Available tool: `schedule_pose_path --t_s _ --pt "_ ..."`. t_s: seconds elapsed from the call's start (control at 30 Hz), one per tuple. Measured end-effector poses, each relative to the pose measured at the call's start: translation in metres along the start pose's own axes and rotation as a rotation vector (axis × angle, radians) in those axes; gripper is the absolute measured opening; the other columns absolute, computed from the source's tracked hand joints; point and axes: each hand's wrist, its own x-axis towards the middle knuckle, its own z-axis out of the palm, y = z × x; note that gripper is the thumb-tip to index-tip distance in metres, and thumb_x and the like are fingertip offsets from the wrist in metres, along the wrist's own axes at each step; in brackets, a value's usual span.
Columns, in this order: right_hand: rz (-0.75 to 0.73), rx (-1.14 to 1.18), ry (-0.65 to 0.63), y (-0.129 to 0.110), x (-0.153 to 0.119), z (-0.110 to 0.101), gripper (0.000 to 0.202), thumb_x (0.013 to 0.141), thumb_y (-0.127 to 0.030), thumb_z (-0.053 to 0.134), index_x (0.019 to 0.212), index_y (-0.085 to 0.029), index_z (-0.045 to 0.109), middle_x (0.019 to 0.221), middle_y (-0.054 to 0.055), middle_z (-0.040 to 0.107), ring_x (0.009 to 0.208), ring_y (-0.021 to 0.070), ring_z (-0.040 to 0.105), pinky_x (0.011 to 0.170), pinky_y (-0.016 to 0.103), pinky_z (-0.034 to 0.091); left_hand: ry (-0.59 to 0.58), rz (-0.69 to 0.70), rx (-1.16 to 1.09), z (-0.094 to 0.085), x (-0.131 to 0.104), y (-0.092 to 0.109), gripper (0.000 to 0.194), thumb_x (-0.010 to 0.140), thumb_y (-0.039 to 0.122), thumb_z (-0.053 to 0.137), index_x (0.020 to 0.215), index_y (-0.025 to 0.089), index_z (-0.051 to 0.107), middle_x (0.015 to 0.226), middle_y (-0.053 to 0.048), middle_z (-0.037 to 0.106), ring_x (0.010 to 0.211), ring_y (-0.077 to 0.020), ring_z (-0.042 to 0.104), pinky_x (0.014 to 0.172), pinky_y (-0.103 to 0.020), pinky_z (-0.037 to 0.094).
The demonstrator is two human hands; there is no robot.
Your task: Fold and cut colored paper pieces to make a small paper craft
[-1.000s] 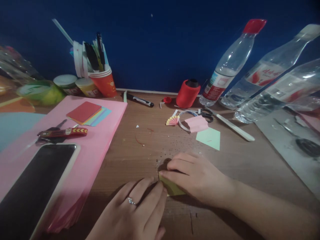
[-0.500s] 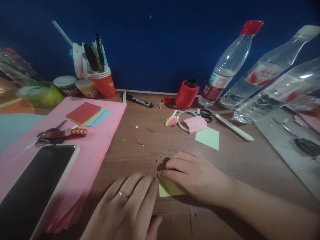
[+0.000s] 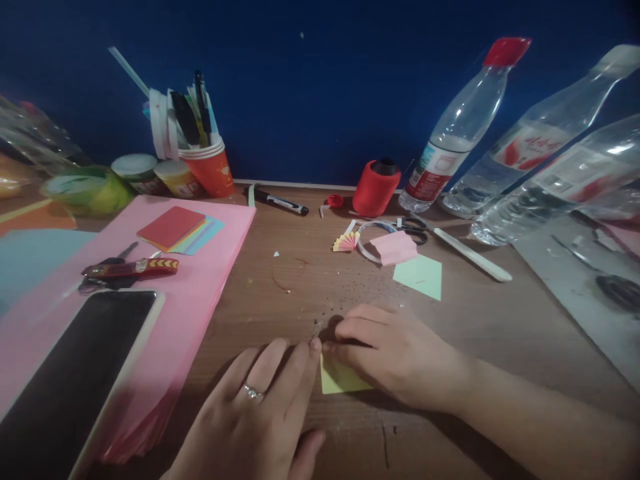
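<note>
A small yellow paper [image 3: 345, 379] lies on the brown table, its upper part under my right hand [image 3: 395, 350]. The fingers of that hand curl over the paper's top edge, pressed together on it. My left hand [image 3: 265, 407], with a ring on one finger, rests palm down at the paper's left side; its fingers lie extended and its index fingertip touches the paper's upper left corner. Dark specks are scattered just beyond the fingertips. A pale green paper [image 3: 420, 277] lies beyond my right hand, beside a torn pink paper [image 3: 394, 248] and a small pleated paper fan [image 3: 345, 242].
At the left, a phone [image 3: 80, 373] and a red cutter [image 3: 156, 266] lie on pink sheets [image 3: 225, 233]. Behind stand a cup of pens [image 3: 207, 170], a red spool [image 3: 376, 190] and several bottles [image 3: 445, 147]. A white stick [image 3: 473, 255] and scissors [image 3: 417, 230] lie at the right.
My left hand's fingers have shifted slightly, the index fingertip now raised at the paper's corner. My right hand stays on the yellow paper. The whole view has moved a little.
</note>
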Motion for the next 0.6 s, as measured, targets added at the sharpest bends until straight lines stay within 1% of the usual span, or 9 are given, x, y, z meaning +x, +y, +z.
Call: schedule_pose_path --t_s 0.03,0.1,0.13,0.27,0.33,0.5,0.6 --pt "-0.005 -0.012 0.013 0.0001 -0.0004 0.0007 0.018 0.086 -0.019 0.043 0.091 -0.016 0.059 0.084 0.004 0.059 0.083 0.0143 0.051 0.070 0.030 0.042 0.012 -0.004 0.003 -0.0005 0.0002 0.0010 0.047 0.071 0.034 0.052 0.115 0.017 0.051 0.107 -0.003 0.060 0.091 -0.0215 0.050 0.078 -0.035 0.039" --pt "-0.014 -0.021 0.040 0.0006 -0.0012 0.0018 0.016 0.085 -0.018 0.044 0.089 -0.016 0.059 0.083 0.004 0.060 0.082 0.0141 0.052 0.070 0.029 0.042 -0.027 -0.053 0.008 -0.0018 0.0010 0.0035 0.046 0.071 0.034 0.054 0.113 0.017 0.053 0.108 -0.003 0.059 0.095 -0.0222 0.048 0.081 -0.036 0.037" --pt "-0.015 -0.018 0.051 0.0009 -0.0016 0.0020 0.016 0.084 -0.017 0.044 0.088 -0.015 0.059 0.082 0.004 0.060 0.081 0.0139 0.052 0.070 0.029 0.042 -0.026 -0.063 0.003 -0.0025 0.0015 0.0046 0.045 0.070 0.035 0.055 0.112 0.018 0.054 0.107 -0.002 0.059 0.095 -0.0222 0.048 0.082 -0.036 0.037" --pt "-0.021 0.008 0.073 0.0026 -0.0021 0.0007 0.017 0.084 -0.015 0.044 0.088 -0.014 0.060 0.078 0.004 0.060 0.079 0.0136 0.052 0.068 0.029 0.043 -0.022 -0.069 -0.014 -0.0037 0.0040 0.0067 0.044 0.069 0.037 0.056 0.110 0.019 0.056 0.107 -0.001 0.060 0.094 -0.0213 0.048 0.083 -0.034 0.036" --pt "-0.032 0.011 0.064 0.0034 -0.0021 -0.0006 0.018 0.085 -0.015 0.043 0.091 -0.014 0.060 0.078 0.005 0.061 0.080 0.0144 0.052 0.068 0.029 0.042 -0.019 -0.075 -0.017 -0.0036 0.0048 0.0064 0.044 0.070 0.037 0.055 0.110 0.019 0.056 0.109 -0.001 0.059 0.094 -0.0213 0.048 0.083 -0.034 0.036" --pt "-0.038 0.035 0.018 0.0043 -0.0015 -0.0029 0.021 0.086 -0.015 0.041 0.095 -0.013 0.059 0.079 0.006 0.060 0.080 0.0153 0.051 0.066 0.029 0.042 -0.057 -0.061 -0.003 -0.0048 0.0039 0.0053 0.043 0.071 0.028 0.052 0.112 0.016 0.054 0.110 -0.003 0.058 0.095 -0.0229 0.047 0.082 -0.036 0.036" --pt "-0.033 0.061 -0.002 0.0043 -0.0012 -0.0031 0.023 0.086 -0.014 0.039 0.098 -0.012 0.059 0.079 0.006 0.059 0.079 0.0154 0.050 0.067 0.030 0.043 -0.083 -0.047 -0.005 -0.0045 0.0016 0.0041 0.044 0.072 0.027 0.050 0.115 0.016 0.052 0.112 -0.002 0.058 0.095 -0.0223 0.048 0.082 -0.035 0.037"
